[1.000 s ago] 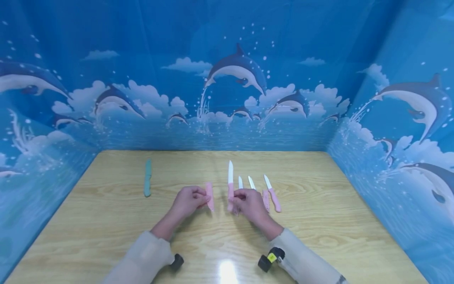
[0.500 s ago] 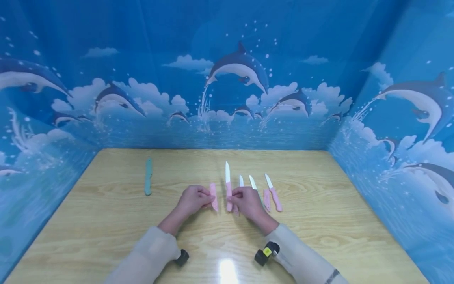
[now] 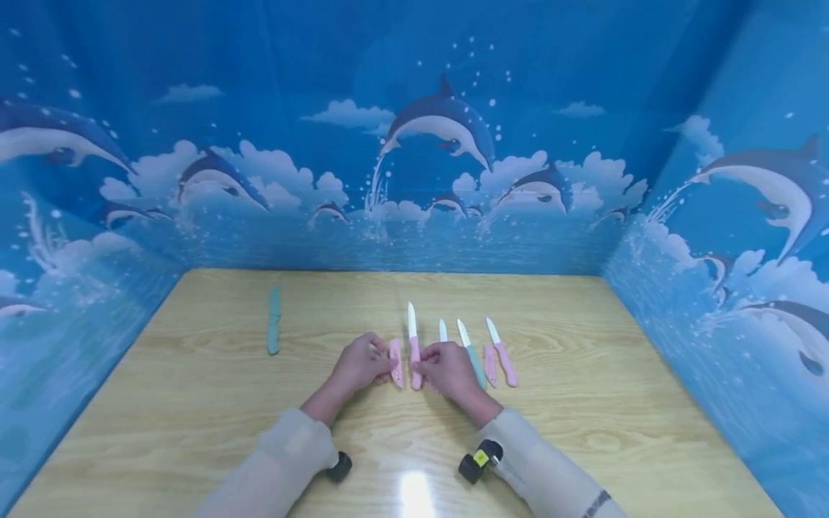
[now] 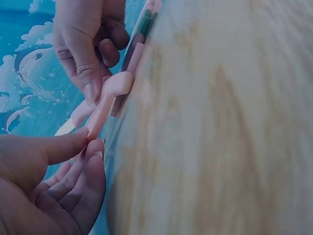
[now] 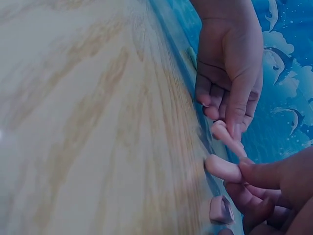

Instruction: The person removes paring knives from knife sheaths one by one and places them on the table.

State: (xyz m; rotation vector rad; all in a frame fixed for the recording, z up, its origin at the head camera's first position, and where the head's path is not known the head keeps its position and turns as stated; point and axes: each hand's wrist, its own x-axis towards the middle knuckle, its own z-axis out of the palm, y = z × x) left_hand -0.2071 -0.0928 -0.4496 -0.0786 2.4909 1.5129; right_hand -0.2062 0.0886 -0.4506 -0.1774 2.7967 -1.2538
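My left hand (image 3: 360, 361) pinches a pink knife sheath (image 3: 396, 360) between thumb and fingers. To its right, my right hand (image 3: 450, 367) grips the pink handle of a knife (image 3: 415, 351), its white blade pointing away from me. Knife and sheath lie side by side with a narrow gap in the head view. The right wrist view gives the rounded end of the knife handle (image 5: 222, 168) and the sheath (image 5: 230, 139) close together. Beside my right hand lies a smaller knife (image 3: 443, 330), its handle hidden behind the hand.
Right of my right hand lie a green-handled knife (image 3: 476, 363), a second pink sheath (image 3: 490, 365) and a pink-handled knife (image 3: 507, 363). A green knife (image 3: 273, 324), apparently sheathed, lies at the far left of the wooden table (image 3: 194, 403). Dolphin-printed curtains (image 3: 363, 158) enclose the table.
My left hand has moved right with the pink sheath, and my right hand has shifted slightly left with the knife. The gap between knife and sheath has narrowed.
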